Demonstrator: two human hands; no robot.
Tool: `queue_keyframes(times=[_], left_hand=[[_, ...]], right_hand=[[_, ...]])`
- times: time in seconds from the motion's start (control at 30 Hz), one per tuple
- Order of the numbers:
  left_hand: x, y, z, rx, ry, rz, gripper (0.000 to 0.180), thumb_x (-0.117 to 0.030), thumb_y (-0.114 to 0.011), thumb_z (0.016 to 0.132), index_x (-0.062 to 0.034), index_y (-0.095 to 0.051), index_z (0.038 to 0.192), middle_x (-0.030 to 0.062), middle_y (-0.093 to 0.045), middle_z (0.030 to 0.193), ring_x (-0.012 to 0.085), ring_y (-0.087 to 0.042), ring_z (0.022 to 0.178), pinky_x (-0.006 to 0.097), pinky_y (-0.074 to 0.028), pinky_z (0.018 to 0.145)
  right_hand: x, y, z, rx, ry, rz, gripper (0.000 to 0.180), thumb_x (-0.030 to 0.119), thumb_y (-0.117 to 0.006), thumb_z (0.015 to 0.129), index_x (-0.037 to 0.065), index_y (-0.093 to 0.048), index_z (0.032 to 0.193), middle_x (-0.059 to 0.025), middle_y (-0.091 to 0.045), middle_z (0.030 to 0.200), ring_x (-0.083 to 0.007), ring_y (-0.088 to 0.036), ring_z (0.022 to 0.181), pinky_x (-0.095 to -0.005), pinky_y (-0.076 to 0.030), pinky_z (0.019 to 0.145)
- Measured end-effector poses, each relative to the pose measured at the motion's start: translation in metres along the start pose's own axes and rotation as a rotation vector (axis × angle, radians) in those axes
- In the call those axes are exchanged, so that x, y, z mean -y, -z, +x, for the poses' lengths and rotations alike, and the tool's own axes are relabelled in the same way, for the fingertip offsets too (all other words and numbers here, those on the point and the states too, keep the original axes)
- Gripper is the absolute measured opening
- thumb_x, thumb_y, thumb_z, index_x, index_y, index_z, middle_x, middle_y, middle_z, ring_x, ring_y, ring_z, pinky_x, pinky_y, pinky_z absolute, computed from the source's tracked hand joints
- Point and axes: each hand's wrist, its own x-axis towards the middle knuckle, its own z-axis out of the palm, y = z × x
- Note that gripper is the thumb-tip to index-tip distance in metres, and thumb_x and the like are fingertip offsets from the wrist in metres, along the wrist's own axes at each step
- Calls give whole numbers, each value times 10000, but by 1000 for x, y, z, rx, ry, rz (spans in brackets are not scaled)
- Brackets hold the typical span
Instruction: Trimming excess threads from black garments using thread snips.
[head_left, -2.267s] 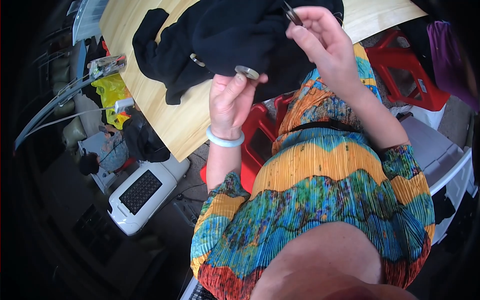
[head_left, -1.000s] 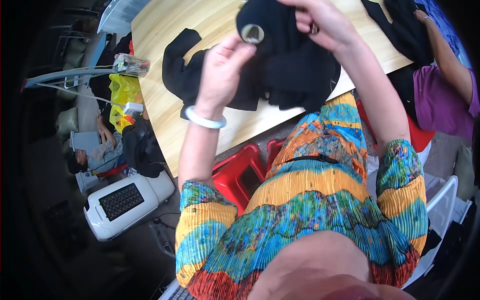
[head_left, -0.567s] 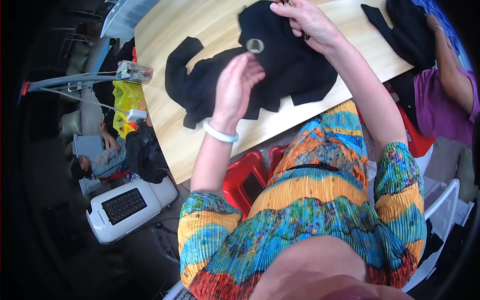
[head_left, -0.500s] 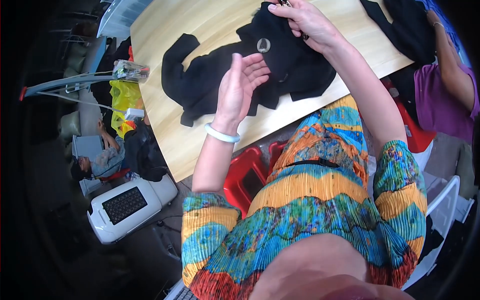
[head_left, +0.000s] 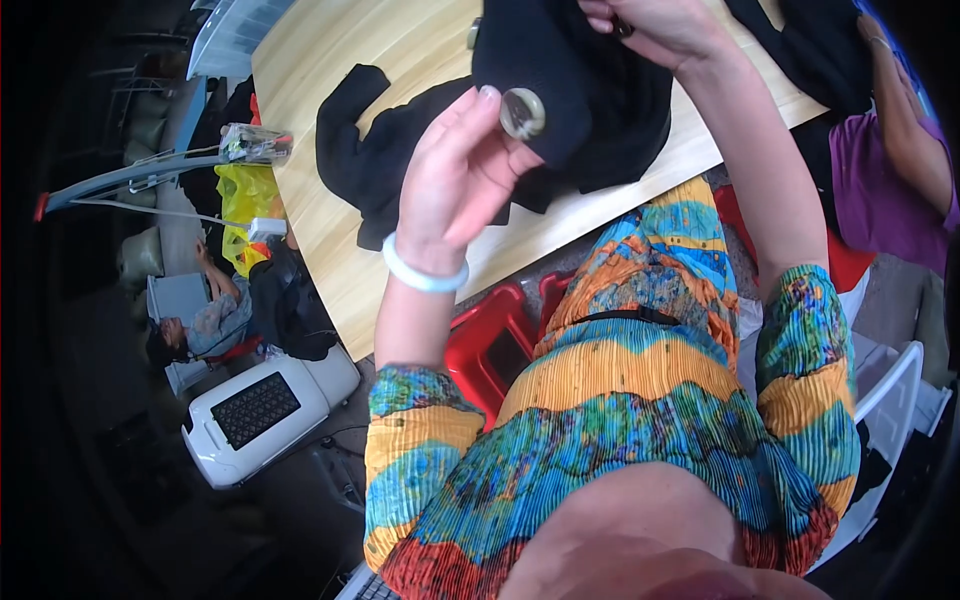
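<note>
A black garment (head_left: 570, 75) with large round buttons lies partly on the table, and its near part is lifted up. My left hand (head_left: 455, 165) pinches the lifted cloth beside a big grey-brown button (head_left: 522, 114), with the fingers partly behind the fabric. A second button (head_left: 474, 33) shows at the garment's left edge. My right hand (head_left: 665, 30) is at the top of the picture, its fingers closed round a small dark tool (head_left: 623, 28). Most of that tool is hidden by the hand.
The pale wooden table (head_left: 300, 45) carries more black cloth (head_left: 825, 45) at the right, near a person in a purple top (head_left: 880, 190). A yellow bag (head_left: 240, 205) hangs at the left edge. Red stools (head_left: 490, 345) and a white machine (head_left: 255, 410) stand below.
My left hand has gone from spread beside the button to gripping the cloth there. The garment's button part has risen toward me. My right hand has moved up and right.
</note>
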Motion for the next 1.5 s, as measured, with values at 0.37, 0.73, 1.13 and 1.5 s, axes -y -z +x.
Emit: queue_keyframes(times=[0.37, 0.73, 1.13, 1.5], left_hand=[[41, 36, -19, -179, 17, -339, 207, -154, -407, 900, -40, -534, 1017, 74, -595, 952, 197, -592, 778, 333, -502, 681], [44, 38, -12, -91, 70, -278, 269, -186, -393, 908, 31, -498, 1028, 158, -578, 969, 281, -602, 852, 282, -528, 717], [37, 43, -21, -182, 194, -78, 189, -86, -487, 840, 76, -575, 880, 154, -607, 807, 234, -616, 663, 263, -510, 602], [50, 43, -34, -2, -30, -177, 218, -119, -501, 851, 74, -570, 926, 182, -606, 841, 311, -610, 780, 314, -513, 685]], right_hand=[[-93, 7, -4, -193, 246, -217, 269, 116, -552, 807, -17, -510, 1037, -71, -575, 850, -112, -530, 810, -247, -438, 735], [-86, -12, -75, -82, 146, -378, 312, 54, -608, 753, 4, -526, 1050, -54, -590, 864, -97, -565, 829, -219, -458, 727], [-88, -8, -68, -82, 491, -687, 227, 28, -592, 735, 12, -537, 954, -108, -584, 802, -224, -591, 714, -280, -469, 630], [-72, -15, -92, -280, 321, -241, 268, 8, -481, 838, -32, -432, 1099, -50, -538, 882, -93, -514, 797, -196, -410, 724]])
